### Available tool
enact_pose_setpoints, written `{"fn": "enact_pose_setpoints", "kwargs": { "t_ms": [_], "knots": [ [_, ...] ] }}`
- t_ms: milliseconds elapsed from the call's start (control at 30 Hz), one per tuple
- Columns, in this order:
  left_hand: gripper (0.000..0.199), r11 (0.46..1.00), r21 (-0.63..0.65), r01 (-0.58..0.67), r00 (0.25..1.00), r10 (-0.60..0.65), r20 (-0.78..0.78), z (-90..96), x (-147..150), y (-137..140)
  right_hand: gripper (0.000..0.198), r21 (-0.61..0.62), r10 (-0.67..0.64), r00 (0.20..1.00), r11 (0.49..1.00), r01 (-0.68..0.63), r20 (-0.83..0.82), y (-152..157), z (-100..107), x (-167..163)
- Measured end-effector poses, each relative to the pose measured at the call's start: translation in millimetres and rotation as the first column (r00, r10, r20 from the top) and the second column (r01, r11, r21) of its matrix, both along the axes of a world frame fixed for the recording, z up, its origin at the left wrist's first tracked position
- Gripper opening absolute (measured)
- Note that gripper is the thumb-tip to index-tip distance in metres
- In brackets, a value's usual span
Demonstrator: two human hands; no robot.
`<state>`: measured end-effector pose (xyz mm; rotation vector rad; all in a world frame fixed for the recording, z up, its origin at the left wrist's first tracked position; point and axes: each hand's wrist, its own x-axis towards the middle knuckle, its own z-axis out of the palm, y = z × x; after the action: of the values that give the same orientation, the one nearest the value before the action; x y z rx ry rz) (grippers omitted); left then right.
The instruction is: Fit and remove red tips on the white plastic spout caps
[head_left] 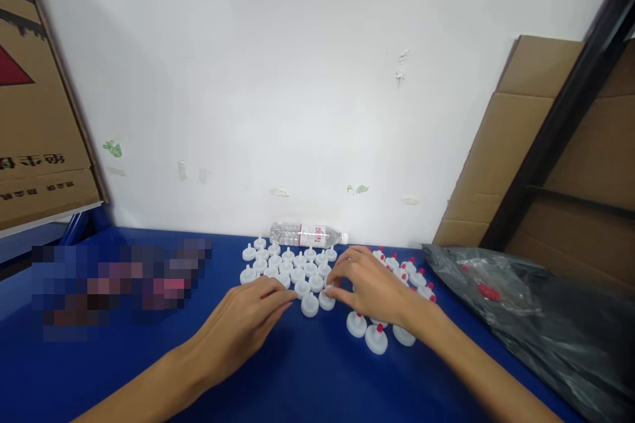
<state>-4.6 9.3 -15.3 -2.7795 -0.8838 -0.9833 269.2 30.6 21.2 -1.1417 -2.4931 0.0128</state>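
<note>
Left hand (pixel 243 320) with fingertips drawn together, hold unconfirmed, right hand (pixel 370 284) with fingers at a white cap (pixel 326 301), grip unconfirmed, white caps (pixel 309 306) between both hands, red-tipped caps (pixel 376 342) rightward, blue desk (pixel 307 377).

Right grip (pixel 372 287) at plain white caps (pixel 310 305), left grip (pixel 248 317) alongside, red-tipped caps (pixel 376 341) rightward.
</note>
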Motion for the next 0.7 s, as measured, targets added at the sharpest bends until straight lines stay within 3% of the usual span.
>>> {"fn": "enact_pose_setpoints", "kwargs": {
  "t_ms": [167, 400, 700],
  "knots": [
    [0.021, 0.998, 0.056, 0.009, 0.999, -0.012, 0.053, 3.5, 2.7, -0.3, 0.006, -0.082, 0.009, 1.0, 0.997, -0.01, -0.015, -1.6, 3.2, -0.5],
    [0.022, 0.996, 0.075, 0.048, 0.982, -0.061, 0.179, 10.2, 6.0, -8.9, 0.012, -0.038, -0.088, 0.992, 0.996, 0.085, -0.094, -33.2, 22.8, -0.5],
    [0.027, 0.992, 0.104, 0.067, 0.982, -0.084, 0.169, 7.1, 18.9, -24.0, 0.011, 0.177, 0.12, 0.992, 0.978, -0.113, -0.026, -57.5, 4.7, -29.2]
  ]
}}
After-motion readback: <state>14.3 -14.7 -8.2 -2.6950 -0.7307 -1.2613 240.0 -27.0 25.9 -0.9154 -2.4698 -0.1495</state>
